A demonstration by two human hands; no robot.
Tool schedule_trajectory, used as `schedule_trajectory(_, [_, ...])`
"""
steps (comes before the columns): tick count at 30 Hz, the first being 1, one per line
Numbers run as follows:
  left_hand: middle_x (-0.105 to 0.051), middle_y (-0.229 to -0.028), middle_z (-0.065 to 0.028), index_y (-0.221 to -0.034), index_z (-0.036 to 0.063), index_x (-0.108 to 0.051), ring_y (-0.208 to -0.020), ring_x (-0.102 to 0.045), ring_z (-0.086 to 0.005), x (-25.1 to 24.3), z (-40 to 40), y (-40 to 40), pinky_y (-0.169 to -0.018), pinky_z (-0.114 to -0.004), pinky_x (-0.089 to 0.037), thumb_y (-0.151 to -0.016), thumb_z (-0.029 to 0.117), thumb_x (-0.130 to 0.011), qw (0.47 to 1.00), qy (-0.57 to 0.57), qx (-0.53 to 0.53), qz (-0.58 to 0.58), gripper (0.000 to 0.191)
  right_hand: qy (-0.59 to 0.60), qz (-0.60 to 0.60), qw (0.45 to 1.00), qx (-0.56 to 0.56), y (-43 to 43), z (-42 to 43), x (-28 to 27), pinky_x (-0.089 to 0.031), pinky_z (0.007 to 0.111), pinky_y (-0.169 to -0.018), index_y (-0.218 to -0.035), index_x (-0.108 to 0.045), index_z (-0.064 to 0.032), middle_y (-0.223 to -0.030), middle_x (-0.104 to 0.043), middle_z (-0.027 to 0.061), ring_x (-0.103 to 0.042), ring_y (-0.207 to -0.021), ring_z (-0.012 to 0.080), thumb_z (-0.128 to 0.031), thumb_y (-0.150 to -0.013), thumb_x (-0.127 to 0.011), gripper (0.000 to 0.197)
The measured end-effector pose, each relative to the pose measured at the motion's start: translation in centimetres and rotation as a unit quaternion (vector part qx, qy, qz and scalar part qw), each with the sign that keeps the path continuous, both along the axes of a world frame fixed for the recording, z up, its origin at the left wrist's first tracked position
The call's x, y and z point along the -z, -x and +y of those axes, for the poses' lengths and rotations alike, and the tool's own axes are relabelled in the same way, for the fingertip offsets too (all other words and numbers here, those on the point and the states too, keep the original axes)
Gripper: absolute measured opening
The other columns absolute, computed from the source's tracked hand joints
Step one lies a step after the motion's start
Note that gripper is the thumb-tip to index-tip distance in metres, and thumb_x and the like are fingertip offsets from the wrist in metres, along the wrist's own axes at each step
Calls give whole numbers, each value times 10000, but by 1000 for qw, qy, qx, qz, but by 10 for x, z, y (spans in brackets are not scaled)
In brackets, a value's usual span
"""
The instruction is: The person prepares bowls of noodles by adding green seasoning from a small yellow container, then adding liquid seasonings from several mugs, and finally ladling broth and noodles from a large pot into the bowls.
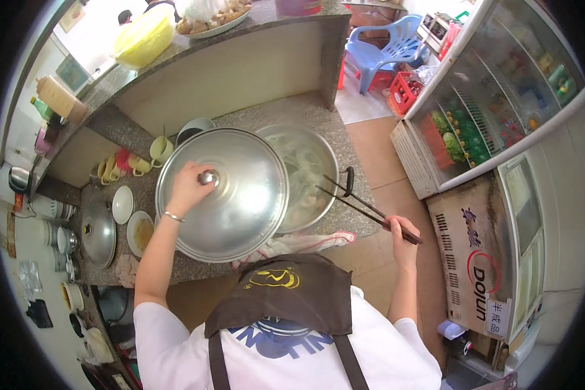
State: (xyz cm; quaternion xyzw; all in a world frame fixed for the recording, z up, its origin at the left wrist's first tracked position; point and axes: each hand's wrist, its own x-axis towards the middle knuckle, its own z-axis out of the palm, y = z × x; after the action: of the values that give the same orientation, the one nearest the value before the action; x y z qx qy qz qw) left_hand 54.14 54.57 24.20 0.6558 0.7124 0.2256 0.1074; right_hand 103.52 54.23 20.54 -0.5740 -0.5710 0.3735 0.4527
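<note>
A large round metal lid (246, 195) is held by its knob in my left hand (190, 187). The lid covers the left part of a wide steel pan (334, 156); whether it rests on the rim I cannot tell. Cloudy liquid with pale strands (297, 165) shows in the uncovered part, with light steam over it. My right hand (403, 236) grips a pair of long dark chopsticks (363, 204), whose tips reach over the pan's right side. A black loop handle (349, 181) stands at the pan's right edge. Beneath the lid's front edge lies a white cloth with red trim (297, 246).
Left on the granite counter (292, 109) are a bowl with broth (141, 233), a white bowl (123, 204), another lid (99, 231) and several mugs (139, 165). A yellow-wrapped bowl (144, 36) sits on the raised ledge. To the right stand a glass-door fridge (492, 97) and a chest freezer (468, 258).
</note>
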Motion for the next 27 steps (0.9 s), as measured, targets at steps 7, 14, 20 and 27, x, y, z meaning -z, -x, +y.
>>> schedule_trajectory(7, [-552,-878,-162,-899,134,-672,-800,-558,-320,61,78,-80,-724,-395,-476,-630,224,-646,995,32,94,32,285,43,151,979,127,-65,-63,-13,-515,301,-680,-867,-622,64,-783,-629,105,-619,-730,183,-141,-867,-543,220])
schedule_trajectory(14, [-540,-980,-187,-943,160,-668,-886,-576,-344,120,124,-120,-811,-392,-477,-650,242,-642,991,65,112,27,305,25,195,952,234,-126,-136,-13,-537,334,-654,-916,-609,53,-859,-619,113,-613,-728,196,-183,-887,-524,253])
schedule_trajectory(20, [-552,-974,-144,-961,190,-661,-902,-571,-325,135,114,-116,-794,-397,-478,-657,230,-644,996,60,65,15,307,0,234,936,263,-141,-143,-13,-529,326,-601,-948,-584,33,-880,-608,113,-605,-752,197,-216,-893,-528,261])
schedule_trajectory(27, [-546,-1047,-120,-1077,83,-574,-918,-558,-279,146,76,-106,-791,-375,-467,-717,189,-638,986,-51,-4,-160,381,111,218,966,82,-102,-86,-6,-543,338,-613,-886,-590,48,-823,-595,114,-610,-721,213,-225,-892,-506,286])
